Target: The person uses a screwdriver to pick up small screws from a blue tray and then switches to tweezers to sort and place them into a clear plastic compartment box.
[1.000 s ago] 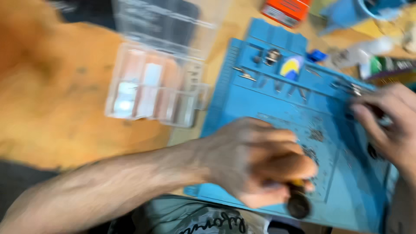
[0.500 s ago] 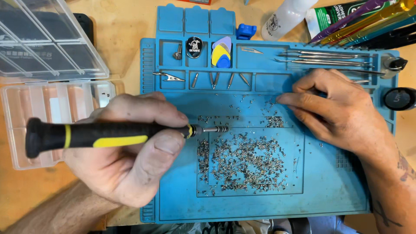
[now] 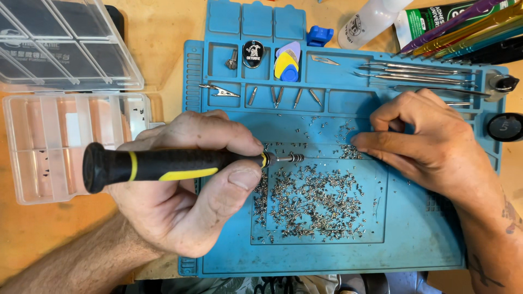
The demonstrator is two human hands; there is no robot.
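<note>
Screwdriver (image 3: pixel 163 166) horizontal, tip pointing right, in left hand (image 3: pixel 185 185) fingers' grip; right hand (image 3: pixel 430 144) fingers loosely curled

A work mat (image 3: pixel 414 245) lies on a wooden table (image 3: pixel 163 32). In the mat's middle recess sits a heap of tiny screws (image 3: pixel 316 201). The left hand (image 3: pixel 185 185) rests on the mat's left edge, holding a screwdriver (image 3: pixel 163 166) level, its tip over the heap. The right hand (image 3: pixel 430 144) lies right of the heap, fingertips at the scattered screws. Behind, mat compartments hold picks (image 3: pixel 286 62) and tweezers (image 3: pixel 414 73). Left of the mat stands an open compartment box (image 3: pixel 54 152).
</note>
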